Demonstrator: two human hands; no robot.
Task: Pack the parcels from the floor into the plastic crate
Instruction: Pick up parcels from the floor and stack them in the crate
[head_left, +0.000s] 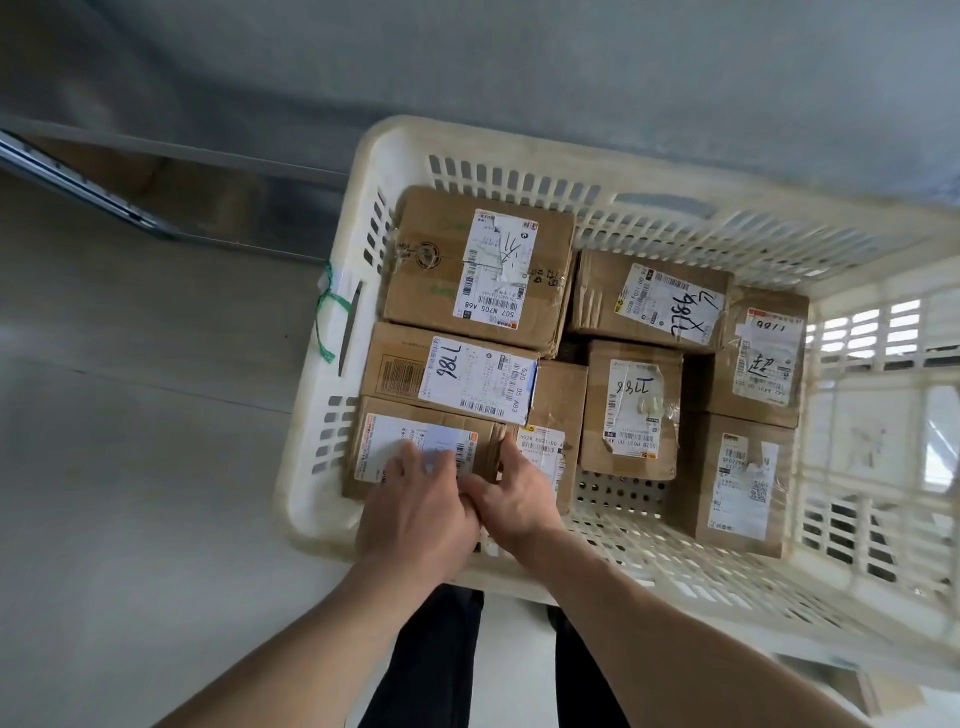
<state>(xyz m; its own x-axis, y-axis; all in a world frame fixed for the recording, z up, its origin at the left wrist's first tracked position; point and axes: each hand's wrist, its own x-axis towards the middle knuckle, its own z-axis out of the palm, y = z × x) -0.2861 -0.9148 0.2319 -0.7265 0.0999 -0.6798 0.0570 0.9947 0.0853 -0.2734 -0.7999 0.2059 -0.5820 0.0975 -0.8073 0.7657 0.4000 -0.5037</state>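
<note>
A cream plastic crate (322, 467) with slotted walls stands on the floor in front of me, holding several brown cardboard parcels with white shipping labels. The nearest-left parcel (384, 434) lies in the crate's near left corner. My left hand (421, 512) rests flat on its top, fingers straight over the label. My right hand (511, 499) touches the same parcel's right end, fingers lying along its edge beside a smaller labelled box (545, 410). Other parcels fill the back and right: a large one (431, 270) at the far left, one marked "786" (410, 364) in front of it.
A bare patch of perforated crate bottom (618, 493) shows between the middle parcels and the near wall. Grey floor (130, 467) stretches to the left, with a metal rail (78, 176) at the far left. My dark trouser legs (431, 670) stand right behind the crate.
</note>
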